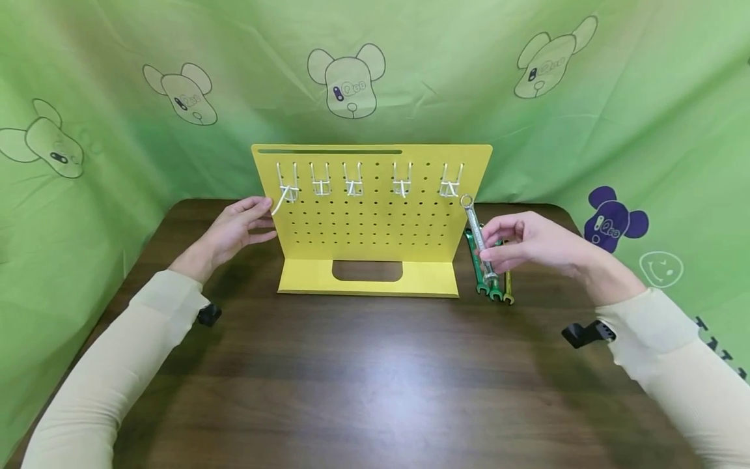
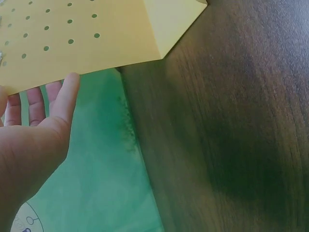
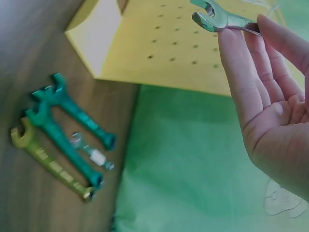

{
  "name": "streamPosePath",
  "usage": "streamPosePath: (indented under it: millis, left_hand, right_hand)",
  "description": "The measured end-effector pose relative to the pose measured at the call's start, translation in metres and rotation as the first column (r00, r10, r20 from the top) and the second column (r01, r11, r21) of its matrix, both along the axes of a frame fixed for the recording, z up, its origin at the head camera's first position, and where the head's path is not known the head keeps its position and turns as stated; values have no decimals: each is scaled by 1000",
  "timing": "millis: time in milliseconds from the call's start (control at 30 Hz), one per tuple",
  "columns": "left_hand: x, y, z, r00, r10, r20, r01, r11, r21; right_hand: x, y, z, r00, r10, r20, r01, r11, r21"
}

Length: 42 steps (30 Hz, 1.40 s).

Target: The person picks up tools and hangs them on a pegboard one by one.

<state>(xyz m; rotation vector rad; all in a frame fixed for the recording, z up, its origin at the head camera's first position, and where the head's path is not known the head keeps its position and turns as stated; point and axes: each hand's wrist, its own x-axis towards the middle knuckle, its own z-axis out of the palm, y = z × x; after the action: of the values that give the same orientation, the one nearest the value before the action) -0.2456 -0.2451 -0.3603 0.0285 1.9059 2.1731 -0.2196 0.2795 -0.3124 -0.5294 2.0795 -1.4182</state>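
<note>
A silver combination wrench [image 1: 476, 231] is pinched in my right hand [image 1: 521, 244], ring end up and open end down, beside the right edge of a yellow pegboard [image 1: 375, 228]. The right wrist view shows the wrench's open end [image 3: 212, 17] between thumb and fingertips. My left hand [image 1: 234, 228] grips the pegboard's left edge. In the left wrist view some of that hand's fingers [image 2: 36, 106] pass behind the board. Several white wire hooks [image 1: 353, 185] hang in a row near the board's top, with nothing on them.
On the dark wooden table [image 1: 351, 365], right of the board, lie green wrenches [image 3: 67, 145], a gold wrench [image 3: 50, 166] and a small silver wrench [image 3: 91, 152]. A green curtain [image 1: 258, 98] with printed bear heads hangs behind and at both sides.
</note>
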Motion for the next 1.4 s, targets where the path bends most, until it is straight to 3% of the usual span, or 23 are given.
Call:
streamPosePath:
  millis: [133,267,500,733,967,1233,1400]
  left_hand:
    - [1,-1,2,1000,-4,-14,4,1000,-11]
    - [0,-1,1,1000,-1,-23,0,1000,-10]
    - [0,1,-4,1000,-7,-6,7,1000,5]
    - [0,0,-6,1000,0,-16,1,1000,18]
    - [0,-1,-2,999,14,-37,-13,1000,8]
    - [0,-3,-3,999,14,-36,-14,1000,5]
    - [-2,-2,-5,999,6,-36,-6,1000,3]
  right_hand:
    - [-1,-10,13,999,-26,-48,25,1000,-11]
    - [-3,-17,14,997,-31,-65,30,999,-16]
    - [-12,-15,-8,997,-72,-41,71,997,-22]
    - [-27,-22,-38,989,-140,38,144,982,-119]
    - [-34,-40,-60,961,-271,49,275,946,-169]
    - [-39,-51,-63,917,-393,61,398,902,-168]
    - [-40,-54,-66,900,-428,87,436,885,-160]
